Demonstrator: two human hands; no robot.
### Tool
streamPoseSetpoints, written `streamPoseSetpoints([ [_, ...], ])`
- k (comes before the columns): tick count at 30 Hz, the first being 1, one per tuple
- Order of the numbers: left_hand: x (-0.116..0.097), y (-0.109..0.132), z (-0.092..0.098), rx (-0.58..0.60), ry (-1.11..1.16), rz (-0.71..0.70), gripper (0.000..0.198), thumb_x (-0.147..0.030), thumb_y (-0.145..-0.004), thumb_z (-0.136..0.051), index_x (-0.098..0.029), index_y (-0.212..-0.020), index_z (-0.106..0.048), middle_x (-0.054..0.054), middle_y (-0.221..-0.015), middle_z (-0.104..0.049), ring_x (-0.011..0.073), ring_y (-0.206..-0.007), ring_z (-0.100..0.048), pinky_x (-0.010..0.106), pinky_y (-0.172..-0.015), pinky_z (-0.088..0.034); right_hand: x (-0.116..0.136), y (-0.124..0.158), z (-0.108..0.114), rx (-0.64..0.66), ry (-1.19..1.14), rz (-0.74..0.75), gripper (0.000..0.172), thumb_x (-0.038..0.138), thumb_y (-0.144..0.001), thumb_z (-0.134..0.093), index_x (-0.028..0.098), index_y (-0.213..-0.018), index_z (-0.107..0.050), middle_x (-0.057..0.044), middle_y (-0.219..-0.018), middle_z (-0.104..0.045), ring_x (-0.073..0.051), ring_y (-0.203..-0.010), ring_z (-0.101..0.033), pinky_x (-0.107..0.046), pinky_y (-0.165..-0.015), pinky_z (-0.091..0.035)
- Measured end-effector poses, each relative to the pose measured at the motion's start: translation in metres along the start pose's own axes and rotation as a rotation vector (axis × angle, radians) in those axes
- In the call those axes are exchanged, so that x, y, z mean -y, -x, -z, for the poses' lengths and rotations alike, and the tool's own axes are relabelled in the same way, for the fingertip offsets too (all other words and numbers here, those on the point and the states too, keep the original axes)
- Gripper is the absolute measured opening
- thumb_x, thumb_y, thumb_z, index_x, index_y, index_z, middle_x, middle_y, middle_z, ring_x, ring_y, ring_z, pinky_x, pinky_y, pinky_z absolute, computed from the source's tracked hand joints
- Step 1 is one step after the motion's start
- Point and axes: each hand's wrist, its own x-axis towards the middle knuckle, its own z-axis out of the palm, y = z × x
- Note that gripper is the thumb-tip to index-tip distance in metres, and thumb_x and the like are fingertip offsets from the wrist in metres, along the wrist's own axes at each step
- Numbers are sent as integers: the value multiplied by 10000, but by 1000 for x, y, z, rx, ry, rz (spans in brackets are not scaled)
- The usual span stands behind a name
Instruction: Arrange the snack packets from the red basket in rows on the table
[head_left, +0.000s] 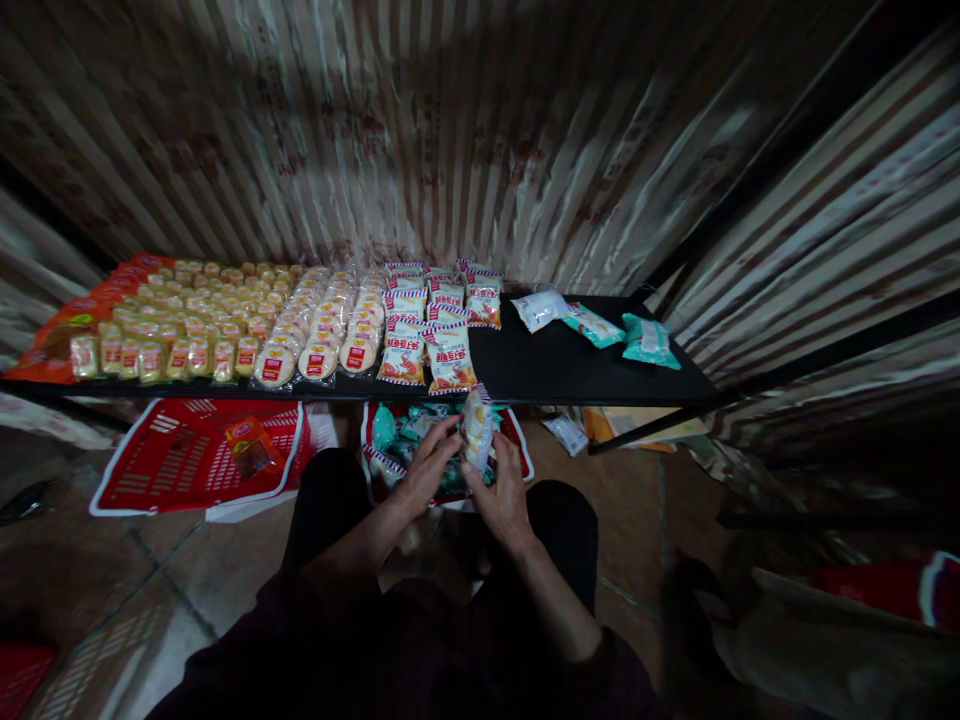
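My left hand (429,468) and my right hand (504,492) hold a small snack bag (478,428) between them, tilted nearly upright at the black shelf's front edge. The fingers of both are closed on its sides. Below them stands a red basket (527,462) filled with teal and white snack bags (384,428). Just beyond, on the shelf, are rows of white snack bags with red print and striped ends (450,357). To their left lie rows of round crackers in clear wrap (320,357).
Small yellow-wrapped snacks (180,355) and orange bags (75,318) fill the left of the black shelf (517,375). A white bag (540,309) and teal bags (651,341) lie at its right. Another red basket (172,455) holds an orange packet. A packet (565,435) lies under the shelf.
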Motion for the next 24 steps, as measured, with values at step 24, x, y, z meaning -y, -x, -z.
streamPoseSetpoints([
  [24,10,-34,-21,121,-311,-271,424,-234,-802,-585,-273,-1224,-584,72,-1309,-542,238,-1213,-496,404,-1036,-391,-20,-40,16,-152,-591,-432,461,443,-838,-553,217,-1237,-505,-78,-1117,-668,-227,-954,-644,-369,-813,-525],
])
